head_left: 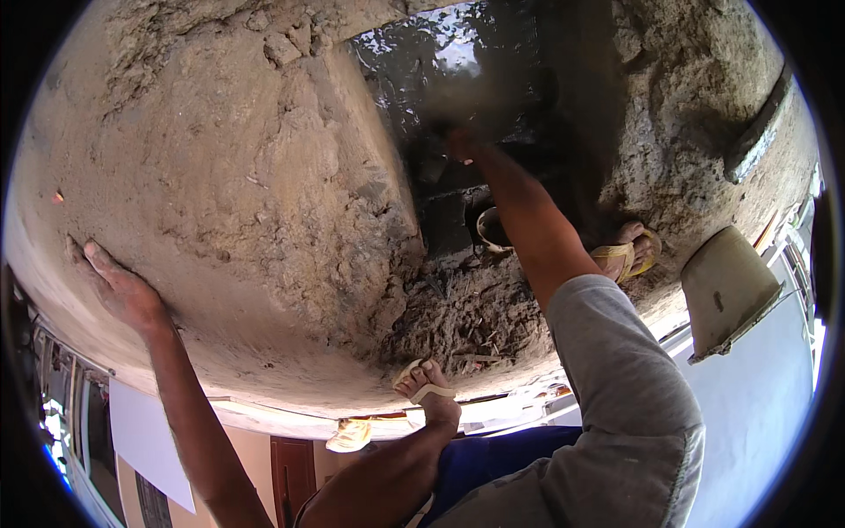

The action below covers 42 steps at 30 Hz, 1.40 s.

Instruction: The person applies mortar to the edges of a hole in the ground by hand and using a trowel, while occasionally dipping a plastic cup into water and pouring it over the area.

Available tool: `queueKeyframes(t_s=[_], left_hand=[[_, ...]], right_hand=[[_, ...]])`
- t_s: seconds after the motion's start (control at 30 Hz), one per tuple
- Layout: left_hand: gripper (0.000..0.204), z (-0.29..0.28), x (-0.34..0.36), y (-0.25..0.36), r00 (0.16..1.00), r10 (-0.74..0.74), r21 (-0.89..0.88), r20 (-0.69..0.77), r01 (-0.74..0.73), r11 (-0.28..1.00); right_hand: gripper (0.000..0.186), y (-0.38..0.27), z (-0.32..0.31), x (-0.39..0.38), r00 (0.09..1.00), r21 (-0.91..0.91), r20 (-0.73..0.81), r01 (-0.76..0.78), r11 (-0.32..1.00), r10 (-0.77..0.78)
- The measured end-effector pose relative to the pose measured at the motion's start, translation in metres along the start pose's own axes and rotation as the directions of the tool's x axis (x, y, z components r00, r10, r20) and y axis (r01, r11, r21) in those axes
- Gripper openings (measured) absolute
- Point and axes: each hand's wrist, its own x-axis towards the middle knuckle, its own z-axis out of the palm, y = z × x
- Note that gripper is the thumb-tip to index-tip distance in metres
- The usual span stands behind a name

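Observation:
My left hand rests with fingers stretched out on the rough, dusty concrete ledge at the left. My right arm reaches down into a rectangular pit of dark, murky water, where my right hand is dim and blurred, its fingers mostly hidden against the dark sludge; I cannot tell whether it holds anything. A pale round rim, perhaps a pipe end or container, sits in black mud just left of my right forearm.
My sandalled feet stand at the pit's near edge, among muddy debris. A grey bucket stands at the right, with a curved grey piece beyond it. Rough crusted concrete borders the pit's right side.

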Motion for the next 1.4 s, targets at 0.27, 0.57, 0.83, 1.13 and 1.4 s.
queueKeyframes(t_s=[0.27, 0.57, 0.83, 1.13, 1.4], left_hand=[[0.065, -0.015, -0.004, -0.005, 0.996, -0.091, 0.054, 0.019, 0.09, 0.994], [0.062, -0.015, 0.001, -0.014, 0.999, -0.042, 0.015, 0.002, 0.042, 0.999], [0.061, -0.014, 0.003, -0.021, 0.999, 0.05, 0.047, 0.002, -0.05, 0.998], [0.059, -0.011, 0.001, -0.014, 0.999, 0.042, 0.018, -0.014, -0.041, 0.999], [0.06, -0.015, 0.003, -0.023, 0.985, 0.129, 0.224, -0.119, -0.1, 0.97]], right_hand=[[0.024, -0.068, -0.124, -0.002, 0.796, 0.031, -0.576, -0.21, 0.977, 0.189], [0.02, -0.089, -0.221, -0.059, 0.934, 0.076, -0.281, -0.207, 0.975, 0.22], [0.025, -0.076, -0.153, -0.056, 0.936, -0.201, -0.322, -0.213, 0.956, 0.141], [0.024, -0.071, -0.287, -0.055, 0.688, 0.14, -0.501, -0.534, 0.834, 0.525], [0.024, -0.167, -0.311, -0.149, 0.458, 0.173, -0.812, -0.402, 0.899, 0.361]])
